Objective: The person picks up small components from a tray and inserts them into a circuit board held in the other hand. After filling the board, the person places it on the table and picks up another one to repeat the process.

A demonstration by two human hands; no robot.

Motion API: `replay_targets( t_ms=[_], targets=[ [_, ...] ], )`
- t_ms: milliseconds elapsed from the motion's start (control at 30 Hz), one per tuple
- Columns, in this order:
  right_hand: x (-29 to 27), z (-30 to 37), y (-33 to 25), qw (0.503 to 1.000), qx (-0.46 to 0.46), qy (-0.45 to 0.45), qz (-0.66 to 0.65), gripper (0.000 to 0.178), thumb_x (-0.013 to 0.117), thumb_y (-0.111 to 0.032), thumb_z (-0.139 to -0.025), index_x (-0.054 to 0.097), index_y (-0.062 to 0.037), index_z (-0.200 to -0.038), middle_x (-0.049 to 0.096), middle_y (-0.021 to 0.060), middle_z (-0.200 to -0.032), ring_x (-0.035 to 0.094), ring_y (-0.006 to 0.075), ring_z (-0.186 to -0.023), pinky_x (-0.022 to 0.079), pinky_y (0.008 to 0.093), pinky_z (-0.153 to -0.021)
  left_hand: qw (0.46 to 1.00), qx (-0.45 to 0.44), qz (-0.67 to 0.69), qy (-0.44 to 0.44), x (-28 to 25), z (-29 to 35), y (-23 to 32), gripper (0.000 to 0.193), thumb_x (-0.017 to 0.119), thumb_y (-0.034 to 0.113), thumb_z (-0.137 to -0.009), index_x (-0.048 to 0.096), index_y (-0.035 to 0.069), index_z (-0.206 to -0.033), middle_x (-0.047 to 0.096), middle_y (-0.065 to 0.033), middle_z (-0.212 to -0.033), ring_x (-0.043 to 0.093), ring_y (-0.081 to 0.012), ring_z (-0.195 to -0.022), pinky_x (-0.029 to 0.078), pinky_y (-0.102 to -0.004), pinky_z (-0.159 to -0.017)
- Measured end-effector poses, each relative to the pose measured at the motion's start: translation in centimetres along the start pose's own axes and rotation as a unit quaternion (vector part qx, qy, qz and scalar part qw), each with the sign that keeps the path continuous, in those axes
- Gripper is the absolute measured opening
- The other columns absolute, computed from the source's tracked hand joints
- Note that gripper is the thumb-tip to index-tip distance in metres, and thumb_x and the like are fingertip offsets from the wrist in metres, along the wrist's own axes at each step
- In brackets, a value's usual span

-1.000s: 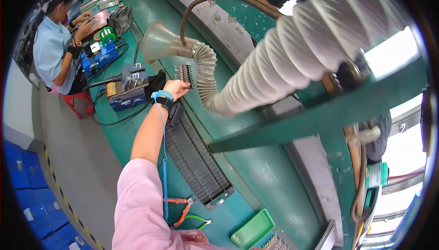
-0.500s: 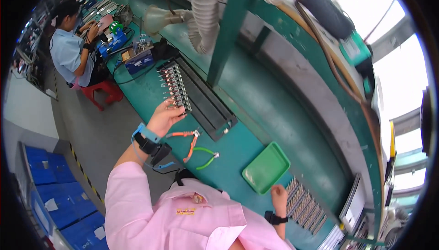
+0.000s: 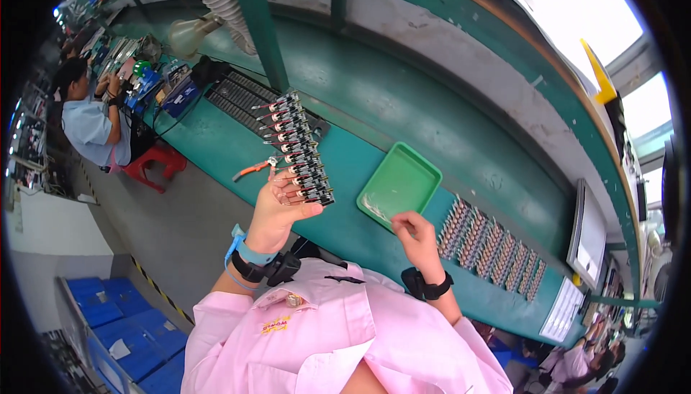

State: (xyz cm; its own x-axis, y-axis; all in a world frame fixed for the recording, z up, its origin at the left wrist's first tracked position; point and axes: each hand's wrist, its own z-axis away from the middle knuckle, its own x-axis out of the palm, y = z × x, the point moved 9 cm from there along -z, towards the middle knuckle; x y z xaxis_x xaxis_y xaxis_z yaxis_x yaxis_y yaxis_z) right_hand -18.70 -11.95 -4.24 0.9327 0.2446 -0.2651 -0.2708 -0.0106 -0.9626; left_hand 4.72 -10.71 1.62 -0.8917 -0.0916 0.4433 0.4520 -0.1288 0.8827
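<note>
My left hand (image 3: 276, 212) grips the near end of a long strip of small circuit boards (image 3: 299, 150), raised above the bench. Short leads with red sleeves stick out along the strip's left side. Over the front right corner of a shallow green tray (image 3: 412, 178), my right hand (image 3: 419, 239) has its thumb and fingers drawn together. Whatever is between them is too small to make out. Thin white pieces (image 3: 378, 210) lie in the tray's near corner.
Rows of similar board strips (image 3: 493, 250) lie right of the tray, with a paper sheet (image 3: 563, 311) beyond. Orange-handled pliers (image 3: 253, 171) and a black slotted rack (image 3: 241, 95) are to the left. A green post (image 3: 260, 27) rises behind. A co-worker (image 3: 90, 124) sits far left.
The view has swung to the right. My right hand has moved from beside the tray to its near corner. The left hand still holds the board strip, now nearer the tray.
</note>
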Motion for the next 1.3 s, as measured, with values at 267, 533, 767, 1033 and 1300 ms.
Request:
replay_targets(
  t_ms=[267,533,767,1033,1300],
  targets=[
    [2.3,0.0,-8.9,0.983,-0.06,-0.079,-0.155,0.006,0.055,-0.002,-0.078,0.054,0.0027,-0.082,0.054,0.0031,-0.076,0.052,0.0085,-0.062,0.042,0.0204,-0.053,0.998,0.053,-0.023,-0.024,6.8,1.7,-0.5,0.048,0.067,-0.01,-0.064,0.046,0.0,-0.106,0.057,-0.0078,-0.098,0.057,-0.0135,-0.087,0.047,-0.0252,-0.076],
    [0.5,0.2,-10.4,0.987,-0.117,-0.027,-0.102,0.007,0.054,0.003,-0.073,0.051,0.0035,-0.067,0.051,0.0018,-0.062,0.048,0.0052,-0.054,0.036,0.0191,-0.046,0.992,0.027,-0.121,0.001,7.6,2.2,-0.8,0.044,0.068,-0.007,-0.065,0.048,-0.002,-0.104,0.06,-0.0089,-0.092,0.058,-0.0122,-0.079,0.049,-0.0231,-0.068],
    [0.3,0.2,-9.8,0.988,-0.101,0.004,-0.115,0.007,0.053,0.004,-0.072,0.051,0.0034,-0.066,0.05,0.0008,-0.058,0.045,0.0035,-0.05,0.034,0.0183,-0.043,0.991,0.017,-0.134,-0.015,7.7,1.7,-1.1,0.039,0.066,-0.006,-0.068,0.05,-0.003,-0.103,0.061,-0.0093,-0.087,0.059,-0.0119,-0.072,0.05,-0.0231,-0.063],
    [1.4,-0.8,-9.4,0.989,-0.073,-0.02,-0.124,0.007,0.052,0.004,-0.072,0.051,0.0034,-0.066,0.05,0.0002,-0.058,0.044,0.0033,-0.05,0.033,0.0182,-0.043,0.992,0.0,-0.123,-0.019,6.8,1.4,-0.9,0.035,0.064,-0.005,-0.07,0.051,-0.004,-0.102,0.061,-0.0094,-0.085,0.059,-0.0134,-0.069,0.05,-0.0231,-0.06],
    [2.7,-1.8,-8.0,0.984,-0.004,-0.06,-0.166,0.007,0.051,-0.001,-0.074,0.054,0.0015,-0.069,0.052,0.0004,-0.06,0.045,0.0046,-0.049,0.035,0.0184,-0.043,0.997,-0.003,-0.07,-0.021,5.5,0.9,-1.4,0.039,0.06,-0.005,-0.073,0.046,-0.001,-0.109,0.059,-0.0102,-0.095,0.058,-0.0147,-0.082,0.05,-0.0266,-0.067]
  ],
)
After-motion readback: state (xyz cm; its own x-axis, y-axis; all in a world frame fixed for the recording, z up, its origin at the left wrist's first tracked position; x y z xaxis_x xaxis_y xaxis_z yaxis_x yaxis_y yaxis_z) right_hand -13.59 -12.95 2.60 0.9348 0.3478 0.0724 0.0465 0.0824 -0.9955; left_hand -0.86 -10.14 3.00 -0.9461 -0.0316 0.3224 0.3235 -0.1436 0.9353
